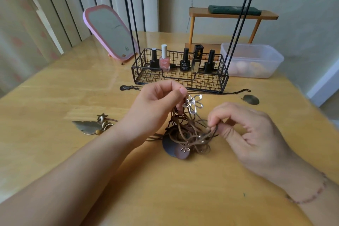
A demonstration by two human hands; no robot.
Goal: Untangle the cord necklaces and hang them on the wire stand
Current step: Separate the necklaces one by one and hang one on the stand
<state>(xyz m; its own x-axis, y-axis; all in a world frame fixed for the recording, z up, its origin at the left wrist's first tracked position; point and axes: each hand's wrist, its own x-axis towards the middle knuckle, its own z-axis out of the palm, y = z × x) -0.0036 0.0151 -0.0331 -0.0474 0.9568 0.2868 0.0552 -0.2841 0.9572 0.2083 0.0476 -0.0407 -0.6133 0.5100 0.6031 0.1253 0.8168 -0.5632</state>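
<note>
A tangle of brown cord necklaces lies mid-table, with round dark and pinkish discs under it. My left hand pinches cords at the top of the tangle, lifting them; a silver flower pendant hangs just below its fingertips. My right hand pinches several cords at the tangle's right side. Behind stands the black wire stand, a basket base with tall thin uprights running out of the top of the view.
A leaf-and-star pendant necklace lies left. A guitar pendant and a chain with a round disc lie near the stand. Nail polish bottles fill the basket. A pink mirror, clear tub and wooden shelf sit behind.
</note>
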